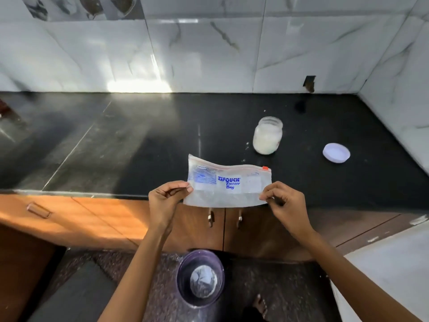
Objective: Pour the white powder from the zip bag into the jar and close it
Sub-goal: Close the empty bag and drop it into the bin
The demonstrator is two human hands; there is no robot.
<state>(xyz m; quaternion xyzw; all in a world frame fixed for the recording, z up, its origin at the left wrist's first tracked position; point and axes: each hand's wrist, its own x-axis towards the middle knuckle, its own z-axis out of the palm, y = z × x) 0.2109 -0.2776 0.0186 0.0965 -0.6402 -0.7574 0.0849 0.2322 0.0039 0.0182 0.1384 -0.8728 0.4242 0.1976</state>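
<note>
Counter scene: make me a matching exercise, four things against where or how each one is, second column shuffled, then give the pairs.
Things:
1. zip bag
2. jar
3. white lid
4. purple bin

States:
A. lying on the counter, right of the jar
B. on the floor, below the hands
C. pinched at both ends by the left hand and right hand
D. uncapped, with white powder inside

Pairs: 1-C, 2-D, 3-A, 4-B
</note>
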